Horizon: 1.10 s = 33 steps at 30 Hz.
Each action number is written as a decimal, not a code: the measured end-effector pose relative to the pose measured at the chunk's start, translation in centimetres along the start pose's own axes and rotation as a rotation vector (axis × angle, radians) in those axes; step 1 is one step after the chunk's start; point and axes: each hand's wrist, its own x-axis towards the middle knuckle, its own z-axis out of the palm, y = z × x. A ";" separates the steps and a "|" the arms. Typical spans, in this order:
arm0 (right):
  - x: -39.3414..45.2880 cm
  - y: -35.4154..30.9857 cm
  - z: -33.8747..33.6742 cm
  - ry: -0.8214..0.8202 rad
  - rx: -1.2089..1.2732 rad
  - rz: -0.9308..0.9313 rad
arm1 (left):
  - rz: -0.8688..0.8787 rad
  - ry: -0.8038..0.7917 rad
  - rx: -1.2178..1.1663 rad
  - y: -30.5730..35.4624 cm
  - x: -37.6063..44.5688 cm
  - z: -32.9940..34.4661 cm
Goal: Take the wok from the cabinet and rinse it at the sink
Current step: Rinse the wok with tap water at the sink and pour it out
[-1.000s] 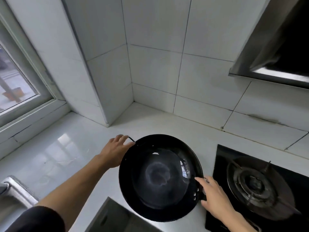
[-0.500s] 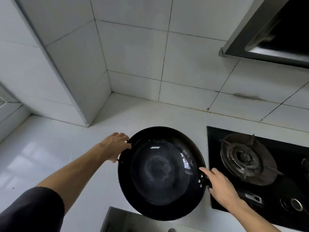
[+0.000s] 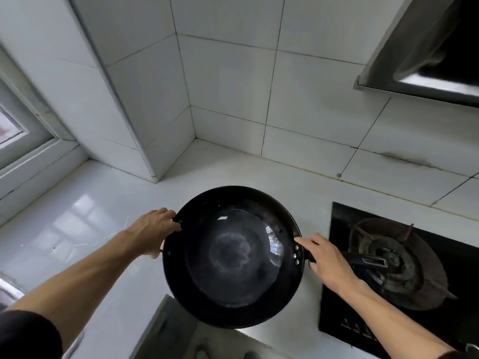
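A round black wok (image 3: 233,257) hangs in the air over the front edge of the white counter (image 3: 85,229), its empty inside facing me. My left hand (image 3: 153,229) grips the small loop handle on its left rim. My right hand (image 3: 326,263) is wrapped around the base of the long black handle, whose end sticks out to the right over the burner. A strip of the steel sink (image 3: 7,291) shows at the far left edge.
A black gas hob (image 3: 363,330) with a round burner (image 3: 396,263) lies to the right. A range hood (image 3: 427,55) hangs at top right. Tiled walls close the back, with a jutting tiled column (image 3: 124,104) and a window (image 3: 15,125) at left. An open cabinet door (image 3: 168,330) sits below the wok.
The view has swung back to the left, so the window and sink edge show again. The wok stays held in both hands, with its long handle now over the burner.
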 end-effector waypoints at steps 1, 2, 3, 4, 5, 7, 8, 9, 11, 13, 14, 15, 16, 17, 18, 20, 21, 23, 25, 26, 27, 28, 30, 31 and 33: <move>0.8 0.0 -0.3 0.011 -0.015 -0.065 | -0.038 -0.001 -0.022 0.0 -1.5 0.2; 1.7 0.0 -0.5 0.022 -0.034 -0.139 | -0.077 0.000 -0.045 0.2 -3.2 0.3; 2.5 -0.2 -0.6 0.035 -0.054 -0.218 | -0.117 -0.002 -0.063 0.4 -4.9 0.4; 3.4 -0.5 -0.8 0.057 -0.074 -0.297 | -0.157 -0.004 -0.079 0.7 -6.8 0.6; 4.3 -1.0 -1.1 0.068 -0.090 -0.370 | -0.197 -0.008 -0.098 1.2 -8.7 0.8; 5.8 -2.9 -1.6 0.064 -0.101 -0.493 | -0.285 -0.036 -0.133 2.2 -12.7 1.6; 6.5 -4.2 -1.9 0.065 -0.104 -0.552 | -0.331 -0.051 -0.143 2.6 -14.7 2.2; 7.1 -5.6 -1.9 0.063 -0.112 -0.616 | -0.380 -0.068 -0.154 3.0 -16.7 2.8; 8.2 -8.6 -1.7 0.056 -0.118 -0.751 | -0.478 -0.096 -0.189 3.6 -20.7 3.8; 9.2 -11.9 -0.9 0.048 -0.105 -0.878 | -0.566 -0.093 -0.229 4.5 -24.7 4.5; 9.5 -13.7 -0.4 0.041 -0.100 -0.930 | -0.610 -0.102 -0.254 5.0 -26.7 4.9; 9.6 -15.6 0.1 0.029 -0.093 -0.977 | -0.653 -0.112 -0.276 5.5 -28.7 5.3; 9.7 -17.5 0.7 0.016 -0.085 -1.021 | -0.700 -0.128 -0.299 6.0 -30.6 6.1; 9.7 -19.4 1.2 0.005 -0.078 -1.065 | -0.741 -0.137 -0.322 6.5 -32.5 6.9; 9.5 -21.3 1.9 -0.002 -0.074 -1.107 | -0.780 -0.149 -0.349 6.9 -34.4 7.9; 9.0 -25.1 3.2 -0.015 -0.065 -1.177 | -0.833 -0.175 -0.402 7.4 -37.9 9.5; 8.6 -26.9 3.9 -0.021 -0.059 -1.204 | -0.855 -0.192 -0.424 7.5 -39.5 10.3; 7.7 -30.4 5.2 -0.034 -0.067 -1.262 | -0.897 -0.226 -0.474 7.8 -42.5 12.0; 6.8 -33.8 6.7 -0.055 -0.085 -1.302 | -0.919 -0.242 -0.514 7.8 -45.4 14.0; 6.5 -35.3 7.5 -0.068 -0.094 -1.315 | -0.928 -0.239 -0.528 7.7 -46.7 15.2; 6.1 -36.9 8.3 -0.075 -0.103 -1.325 | -0.938 -0.233 -0.545 7.4 -48.0 16.5; 5.6 -38.5 9.1 -0.076 -0.110 -1.328 | -0.942 -0.225 -0.557 6.9 -49.3 17.8; 4.4 -41.6 10.7 -0.073 -0.116 -1.316 | -0.942 -0.211 -0.569 5.4 -51.8 20.1; 3.8 -43.1 11.4 -0.073 -0.121 -1.308 | -0.941 -0.208 -0.577 4.5 -53.0 21.2; 2.7 -45.8 12.7 -0.065 -0.126 -1.292 | -0.935 -0.186 -0.574 2.8 -55.1 23.1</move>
